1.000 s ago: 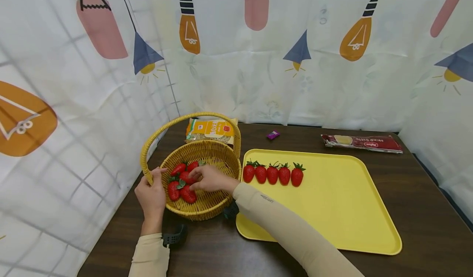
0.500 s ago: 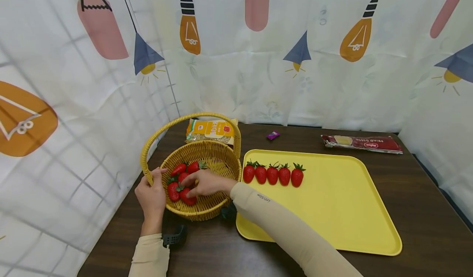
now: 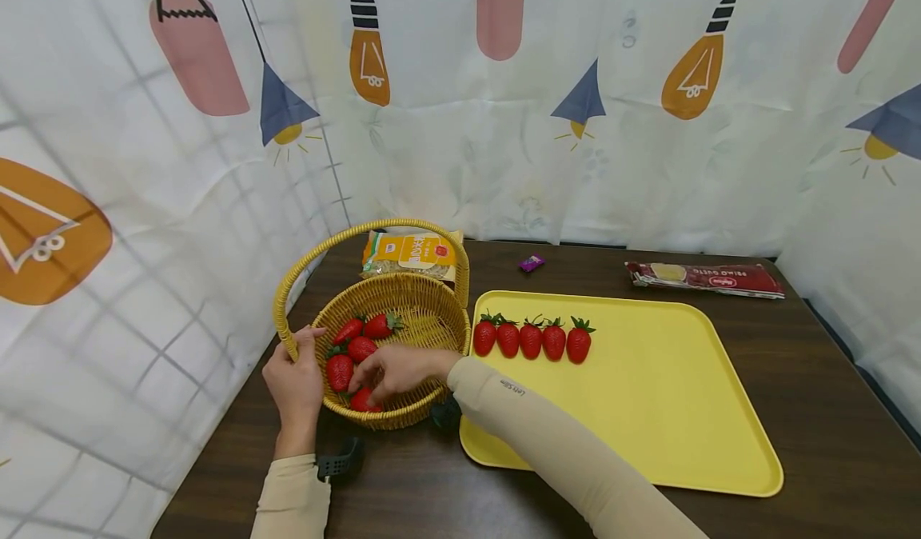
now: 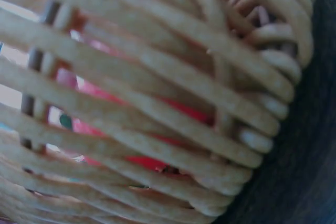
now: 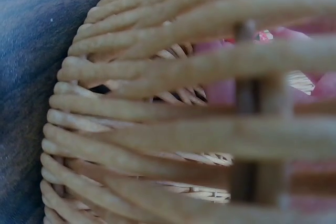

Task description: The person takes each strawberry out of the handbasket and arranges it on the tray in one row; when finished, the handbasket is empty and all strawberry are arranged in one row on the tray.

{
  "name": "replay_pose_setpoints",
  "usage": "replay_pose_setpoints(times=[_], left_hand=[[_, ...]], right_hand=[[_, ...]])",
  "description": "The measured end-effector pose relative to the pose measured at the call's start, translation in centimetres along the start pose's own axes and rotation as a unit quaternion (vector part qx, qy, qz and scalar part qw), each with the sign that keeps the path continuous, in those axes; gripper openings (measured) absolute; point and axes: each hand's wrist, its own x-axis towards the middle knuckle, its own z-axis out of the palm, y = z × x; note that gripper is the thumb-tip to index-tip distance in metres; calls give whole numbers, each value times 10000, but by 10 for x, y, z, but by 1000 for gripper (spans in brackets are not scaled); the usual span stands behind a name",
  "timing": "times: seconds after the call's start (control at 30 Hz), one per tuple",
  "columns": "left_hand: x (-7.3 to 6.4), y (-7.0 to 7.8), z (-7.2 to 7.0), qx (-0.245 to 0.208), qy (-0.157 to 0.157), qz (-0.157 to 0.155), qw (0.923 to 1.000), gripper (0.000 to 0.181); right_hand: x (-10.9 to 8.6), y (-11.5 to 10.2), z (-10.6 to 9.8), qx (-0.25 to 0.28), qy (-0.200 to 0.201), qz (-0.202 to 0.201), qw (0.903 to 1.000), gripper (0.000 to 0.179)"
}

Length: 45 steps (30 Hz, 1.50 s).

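Note:
In the head view, a yellow wicker basket (image 3: 392,421) with a tall arched handle stands on the table. My left hand (image 3: 295,379) grips it at the left, where handle and rim meet. Reaching in over the right rim, my right hand (image 3: 399,369) pinches a strawberry (image 3: 363,401) at the front of the basket, its fingers partly covering the fruit. Several more strawberries (image 3: 340,372) lie at the basket's left side and back. Both wrist views are filled by the woven wall (image 4: 157,77), with blurred red showing through the gaps; neither hand's grip can be made out there.
Right of the basket lies a yellow tray (image 3: 647,395), with a row of upright strawberries (image 3: 531,340) along its back left. Behind the basket is a printed food bag (image 3: 410,253). A small purple packet (image 3: 532,263) and a long red package (image 3: 708,278) lie along the back.
My right hand has moved slightly toward the basket's front, and the strawberry at its fingertips has shifted the same way. A strawberry at the back is now uncovered. My left hand stays put.

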Motion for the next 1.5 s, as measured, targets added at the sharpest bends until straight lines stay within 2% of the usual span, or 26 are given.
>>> replay_pose_setpoints(times=[0.23,0.43,0.6,0.77,0.93,1.07,1.27,1.5], left_hand=[[0,1,0,16,-15,-55,10000,42],[0,0,0,19,-19,-47,10000,43],[-1,-1,0,51,-32,-56,10000,45],[-2,-2,0,123,-67,-82,9999,48],[-1,-2,0,154,-73,-138,9998,50],[0,-1,-1,158,-47,-165,9997,50],[0,0,0,134,-41,-173,9998,48],[-1,-1,0,101,-40,-176,9998,48]], right_hand=[[-2,-2,-1,225,-154,-18,9996,35],[-4,-2,-1,390,-341,-61,9986,33],[-6,-2,-1,629,-266,-25,9977,32],[-15,-3,-3,731,432,-7,9964,31],[-35,-8,-14,1267,1193,186,9846,35],[-54,-8,-24,1200,1831,96,9757,36],[-81,4,-29,1360,2542,145,9574,35],[-114,14,-29,1805,3120,71,9328,37]])
